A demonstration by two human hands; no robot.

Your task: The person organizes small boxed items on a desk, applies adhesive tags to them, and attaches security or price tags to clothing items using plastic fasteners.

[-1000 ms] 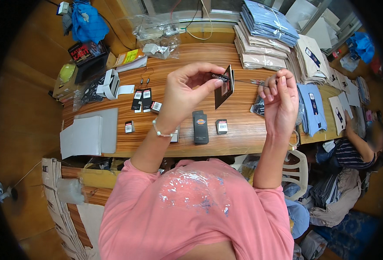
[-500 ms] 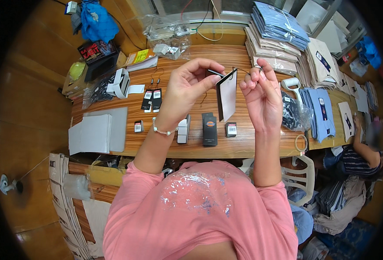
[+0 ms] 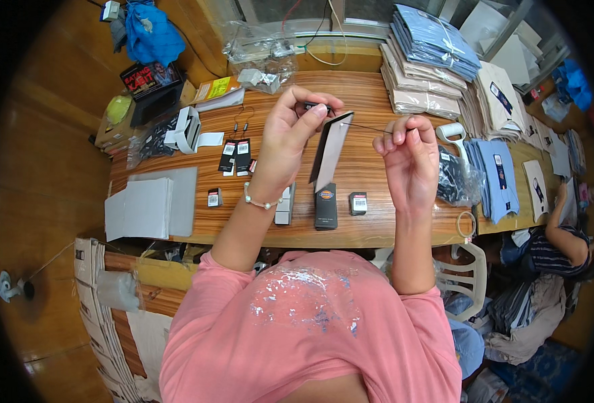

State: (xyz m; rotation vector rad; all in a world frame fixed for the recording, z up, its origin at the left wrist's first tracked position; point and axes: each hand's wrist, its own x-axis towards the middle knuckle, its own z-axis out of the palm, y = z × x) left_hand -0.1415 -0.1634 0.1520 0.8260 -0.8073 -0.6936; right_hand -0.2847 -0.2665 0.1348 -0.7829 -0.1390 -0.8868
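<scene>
My left hand (image 3: pixel 283 131), with a beaded bracelet at the wrist, pinches a small black string seal (image 3: pixel 317 107) between thumb and fingers. A folded hang tag (image 3: pixel 334 151), black outside and pale inside, hangs tilted beside it above the table. A thin dark string (image 3: pixel 371 127) runs taut from the top of the tag to my right hand (image 3: pixel 409 158), whose fingertips are closed on its end. Below the tag lies a stack of black hang tags (image 3: pixel 325 213). Small stacks of white-labelled tags (image 3: pixel 358 203) and white stickers (image 3: pixel 283 207) flank it.
Two finished-looking black tags with strings (image 3: pixel 235 158) lie left on the wooden table (image 3: pixel 243 225), near white sheets (image 3: pixel 139 205). Folded garments (image 3: pixel 438 43) are piled at the right. A plastic bag of black pieces (image 3: pixel 454 174) lies there. Another person (image 3: pixel 565 245) is at far right.
The hang tag has shifted left and tilted with my left hand. The string between my hands is now drawn straight, while my right hand has lowered slightly.
</scene>
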